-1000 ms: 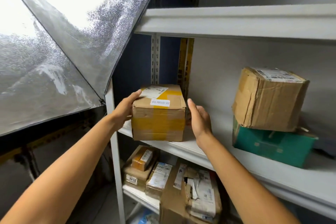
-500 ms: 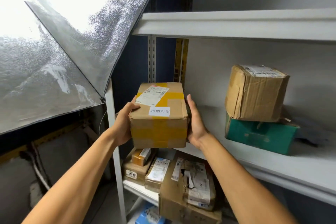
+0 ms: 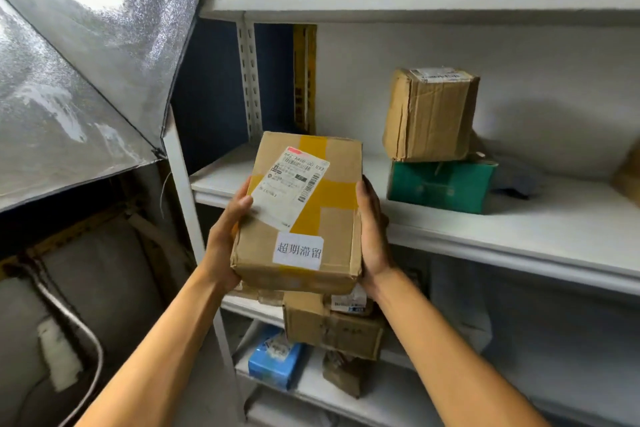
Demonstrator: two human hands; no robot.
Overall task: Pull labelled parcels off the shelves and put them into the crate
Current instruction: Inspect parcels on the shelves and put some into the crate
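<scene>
A brown cardboard parcel (image 3: 311, 239) with yellow tape, a white shipping label and a small white sticker hangs in the air in front of the middle shelf (image 3: 519, 236). My left hand (image 3: 225, 236) grips its left side with the thumb on the label's corner. My right hand (image 3: 372, 236) holds its right side, fingers hidden behind the box. The parcel's top face tilts toward me. No crate is in view.
A brown labelled box (image 3: 429, 114) sits on a green box (image 3: 440, 184) on the middle shelf. Lower shelves hold a cardboard box (image 3: 332, 326), a blue packet (image 3: 273, 360) and other parcels. A silvery reflective sheet (image 3: 86, 80) hangs at left beside the white upright (image 3: 180, 184).
The parcel has left the shelf, coming toward me and down, and tilted so its top faces me. Both hands have closed onto its sides.
</scene>
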